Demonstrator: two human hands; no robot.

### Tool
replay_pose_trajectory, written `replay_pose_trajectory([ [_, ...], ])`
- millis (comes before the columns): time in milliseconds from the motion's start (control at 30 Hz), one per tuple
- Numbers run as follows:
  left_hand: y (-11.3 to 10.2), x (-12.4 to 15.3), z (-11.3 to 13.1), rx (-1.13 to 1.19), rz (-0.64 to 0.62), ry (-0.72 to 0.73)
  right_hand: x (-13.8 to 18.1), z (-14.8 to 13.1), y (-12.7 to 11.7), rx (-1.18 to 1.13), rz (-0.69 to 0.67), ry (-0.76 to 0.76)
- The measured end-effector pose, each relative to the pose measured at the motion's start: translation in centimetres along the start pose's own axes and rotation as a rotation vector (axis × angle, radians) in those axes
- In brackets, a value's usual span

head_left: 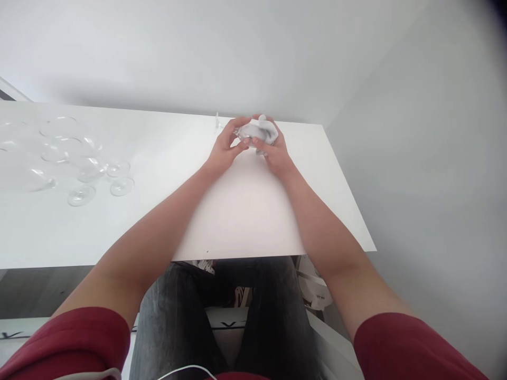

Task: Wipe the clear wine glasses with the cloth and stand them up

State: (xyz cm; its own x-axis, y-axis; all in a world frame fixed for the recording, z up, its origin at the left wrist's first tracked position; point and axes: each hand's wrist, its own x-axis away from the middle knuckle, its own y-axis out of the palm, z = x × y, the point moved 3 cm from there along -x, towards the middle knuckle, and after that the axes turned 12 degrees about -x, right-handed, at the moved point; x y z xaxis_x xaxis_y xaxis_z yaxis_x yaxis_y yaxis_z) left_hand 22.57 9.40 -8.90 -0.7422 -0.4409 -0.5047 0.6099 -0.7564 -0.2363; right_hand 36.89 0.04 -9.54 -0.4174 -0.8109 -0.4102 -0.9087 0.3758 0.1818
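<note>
A clear stemmed glass [247, 131] lies sideways between my hands above the far part of the white table, its foot pointing left. My left hand [225, 148] is closed around the bowl near the stem, thumb along the lower side. On the rim side, my right hand [280, 152] grips a white cloth [271, 131] pressed against the glass. Part of the cloth sticks up over the right fingers. How far it reaches inside the bowl is hard to see.
Several clear stemmed glasses [81, 195] are grouped on the left of the white table [245, 211], some lying on their sides. A pale wall [198, 53] rises behind the table, and another wall [435, 158] is to the right. My legs [166, 316] are under the front edge.
</note>
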Motion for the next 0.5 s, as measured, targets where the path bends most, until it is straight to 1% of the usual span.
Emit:
replay_pose_trajectory([
  [67, 0.1, 0.0, 0.3, 0.027, -0.042, 0.012, -0.3, 0.2, -0.7, -0.021, 0.032, -0.012],
  [167, 0.6, 0.2, 0.2, 0.033, -0.167, -0.011, -1.0, 0.7, -2.7, -0.101, 0.199, -0.072],
  [200, 0.7, 0.2, 0.1, 0.037, -0.196, -0.033, -1.2, 0.8, -3.4, -0.121, 0.243, -0.093],
  [267, 0.7, 0.2, -0.4, 0.094, -0.196, -0.11, -1.5, 1.0, -4.4, -0.129, 0.284, -0.128],
  [333, 0.6, 0.1, -1.0, 0.193, -0.188, -0.24, -1.6, 1.0, -4.7, -0.127, 0.29, -0.152],
  [367, 0.5, 0.1, -1.3, 0.24, -0.205, -0.309, -1.5, 1.0, -4.5, -0.128, 0.281, -0.153],
  [433, 0.5, 0.2, -1.6, 0.308, -0.291, -0.421, -1.3, 0.9, -3.9, -0.11, 0.228, -0.129],
  [500, 0.5, 0.2, -1.6, 0.362, -0.371, -0.481, -1.0, 0.7, -3.0, -0.064, 0.167, -0.098],
])
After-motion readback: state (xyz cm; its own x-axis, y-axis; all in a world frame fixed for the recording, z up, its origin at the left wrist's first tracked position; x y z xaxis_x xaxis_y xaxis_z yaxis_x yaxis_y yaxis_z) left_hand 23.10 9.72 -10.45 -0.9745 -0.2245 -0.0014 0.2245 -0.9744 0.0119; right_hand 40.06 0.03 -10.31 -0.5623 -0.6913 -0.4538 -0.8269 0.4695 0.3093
